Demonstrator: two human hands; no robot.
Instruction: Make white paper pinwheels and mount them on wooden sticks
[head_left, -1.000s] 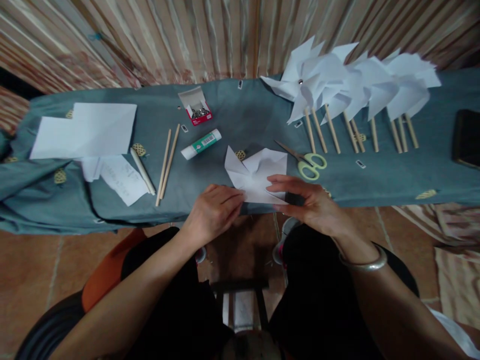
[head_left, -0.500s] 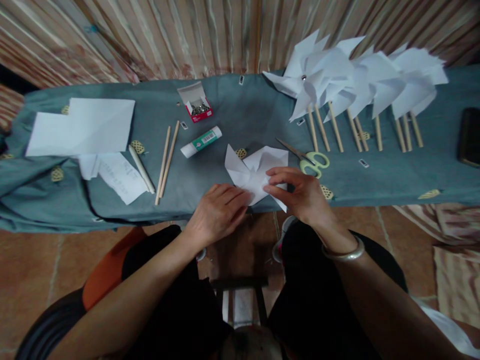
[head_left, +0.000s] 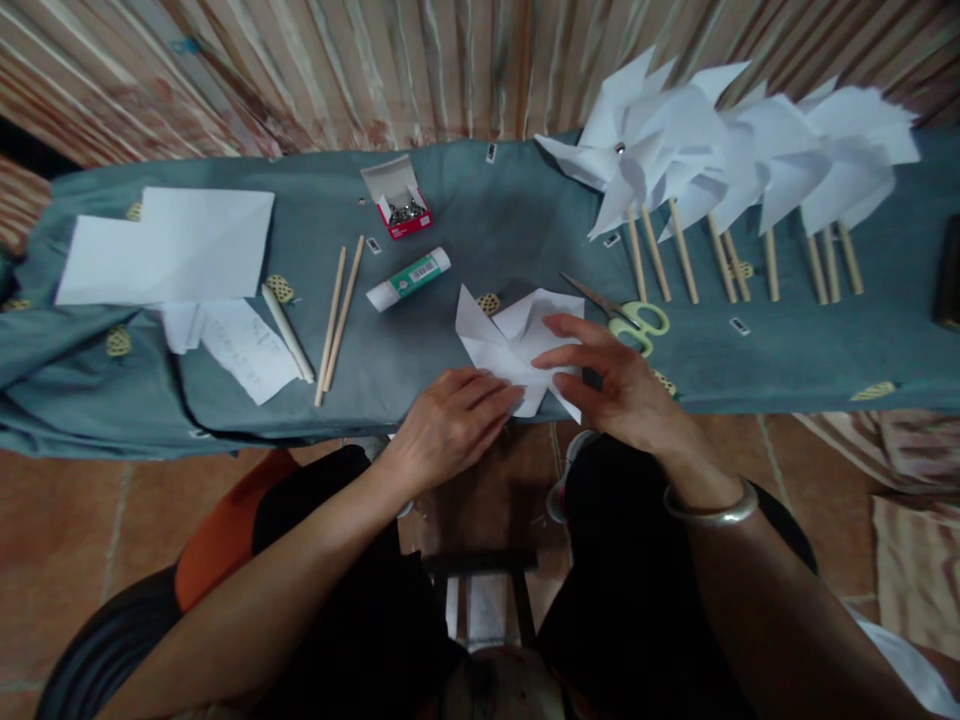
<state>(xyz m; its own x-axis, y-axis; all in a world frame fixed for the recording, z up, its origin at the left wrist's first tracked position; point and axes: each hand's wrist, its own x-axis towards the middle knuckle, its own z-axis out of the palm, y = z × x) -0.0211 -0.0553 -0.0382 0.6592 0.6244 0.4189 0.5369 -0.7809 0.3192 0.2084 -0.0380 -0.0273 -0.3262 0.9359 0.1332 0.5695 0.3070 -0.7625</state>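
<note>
A white paper pinwheel (head_left: pixel 517 340) without a stick lies at the front edge of the cloth-covered table, some of its corners folded inward. My left hand (head_left: pixel 457 420) holds it at the lower left, fingers together and pressing on the paper near its middle. Over the right side of the pinwheel, my right hand (head_left: pixel 607 385) is open with thumb and fingers apart, the fingertips on or just above the paper. Scissors with green handles (head_left: pixel 639 325) lie beside my right hand. Beyond the pinwheel is a glue stick (head_left: pixel 409 279).
An open red box (head_left: pixel 405 212) of metal pins stands farther back. Two wooden sticks (head_left: pixel 341 320) and a white pen-like stick (head_left: pixel 288 333) lie left, near paper sheets (head_left: pixel 210 240). Finished pinwheels on sticks (head_left: pixel 720 150) line the back right. A dark object (head_left: pixel 948 270) sits at the right edge.
My right hand has opened, its fingers spreading and lifting from their grip on the paper. My left fingers have slid slightly inward over the pinwheel. The view has shifted a little.
</note>
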